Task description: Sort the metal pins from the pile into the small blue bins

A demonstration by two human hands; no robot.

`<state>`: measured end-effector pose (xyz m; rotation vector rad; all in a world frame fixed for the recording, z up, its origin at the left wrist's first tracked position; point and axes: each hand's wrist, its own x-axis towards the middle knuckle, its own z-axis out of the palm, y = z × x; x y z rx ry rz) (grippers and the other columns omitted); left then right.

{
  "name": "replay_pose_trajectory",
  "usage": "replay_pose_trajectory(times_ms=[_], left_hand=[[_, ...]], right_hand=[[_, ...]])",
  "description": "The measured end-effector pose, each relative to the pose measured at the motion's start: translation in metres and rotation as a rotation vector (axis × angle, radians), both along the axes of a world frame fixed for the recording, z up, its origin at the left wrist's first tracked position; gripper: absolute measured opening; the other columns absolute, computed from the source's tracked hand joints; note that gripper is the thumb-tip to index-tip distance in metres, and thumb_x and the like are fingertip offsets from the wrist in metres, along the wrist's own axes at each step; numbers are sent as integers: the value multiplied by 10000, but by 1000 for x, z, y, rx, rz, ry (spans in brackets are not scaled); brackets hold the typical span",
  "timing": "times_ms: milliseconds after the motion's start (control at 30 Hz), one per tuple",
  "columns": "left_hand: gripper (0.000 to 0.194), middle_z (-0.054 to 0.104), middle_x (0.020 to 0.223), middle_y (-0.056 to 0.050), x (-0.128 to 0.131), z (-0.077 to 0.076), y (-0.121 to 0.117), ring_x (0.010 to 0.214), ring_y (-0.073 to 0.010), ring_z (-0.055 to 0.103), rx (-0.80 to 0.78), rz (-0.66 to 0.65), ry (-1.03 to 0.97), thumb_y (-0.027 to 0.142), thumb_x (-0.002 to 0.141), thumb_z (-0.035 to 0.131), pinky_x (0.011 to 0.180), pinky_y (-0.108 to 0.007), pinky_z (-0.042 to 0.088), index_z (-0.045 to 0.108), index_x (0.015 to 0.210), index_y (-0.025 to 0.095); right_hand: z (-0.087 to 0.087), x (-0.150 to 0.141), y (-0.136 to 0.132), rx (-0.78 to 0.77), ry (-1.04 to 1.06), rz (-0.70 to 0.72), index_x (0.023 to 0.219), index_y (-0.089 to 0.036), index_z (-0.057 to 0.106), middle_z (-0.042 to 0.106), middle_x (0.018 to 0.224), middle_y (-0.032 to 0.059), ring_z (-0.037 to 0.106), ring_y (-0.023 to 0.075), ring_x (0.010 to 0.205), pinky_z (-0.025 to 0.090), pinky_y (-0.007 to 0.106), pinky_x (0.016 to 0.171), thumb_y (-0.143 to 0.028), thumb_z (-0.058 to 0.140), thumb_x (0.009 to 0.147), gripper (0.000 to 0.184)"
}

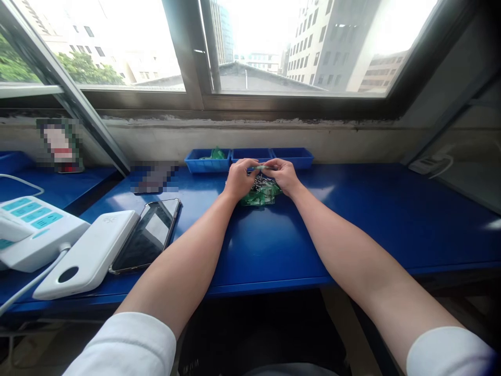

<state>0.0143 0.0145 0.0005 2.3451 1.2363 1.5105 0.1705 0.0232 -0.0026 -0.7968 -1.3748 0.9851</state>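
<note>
Between the fingertips of both hands is a small, thin, pale green piece point(260, 167), too small to make out its kind. My left hand point(239, 180) pinches its left end and my right hand point(287, 176) pinches the right end. Just beneath lies a heap of crumpled green translucent plastic point(258, 197) with many small shiny metal parts point(263, 181) on it. The hands partly hide this heap.
Behind the hands stand three blue bins point(207, 165) in a row, the left one with green plastic inside. On the left of the blue table point(270, 250) lie a phone point(151, 235), a white power bank point(88, 256) and a power strip point(43, 224). A window rises behind.
</note>
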Motion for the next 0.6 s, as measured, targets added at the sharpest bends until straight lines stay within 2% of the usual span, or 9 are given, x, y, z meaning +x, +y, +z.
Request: replay_pose_trajectory(times_ms=[133, 200, 400, 500, 600], left_hand=[[392, 669, 775, 13, 3, 0, -1, 690, -131, 610, -54, 2, -103, 201, 780, 608, 700, -251, 473, 537, 1166, 212], [416, 619, 687, 46, 2, 2, -1, 604, -109, 572, -58, 51, -175, 200, 782, 604, 638, -227, 452, 498, 1185, 217], [108, 511, 584, 57, -16, 7, 8, 565, -108, 520, -21, 344, -316, 238, 772, 606, 630, -232, 426, 574, 873, 218], [84, 555, 649, 20, -26, 8, 14, 666, -136, 555, 9, 467, -332, 269, 767, 611, 712, -253, 442, 600, 810, 197], [106, 605, 721, -15, -31, 7, 17, 773, -167, 585, 5, 541, -320, 276, 768, 601, 800, -279, 446, 639, 795, 181]], right_hand=[[-2, -1, 4, 0, -46, -100, 857, -188, 616, 667, 681, -2, 647, 180, 710, 511, 356, 765, -423, 752, 596, 377], [-2, 0, 6, 22, -99, -174, 909, -184, 608, 660, 660, 0, 649, 181, 695, 513, 349, 750, -410, 692, 667, 342], [-7, 5, 5, 60, -492, -341, 922, -175, 641, 668, 704, 9, 636, 186, 725, 494, 334, 763, -307, 612, 703, 258], [-8, 5, 1, 92, -648, -335, 920, -178, 657, 678, 735, 10, 628, 181, 738, 482, 320, 775, -271, 591, 703, 245], [-7, 3, -2, 133, -711, -313, 935, -181, 663, 685, 758, 13, 626, 175, 745, 476, 306, 773, -253, 572, 713, 251]])
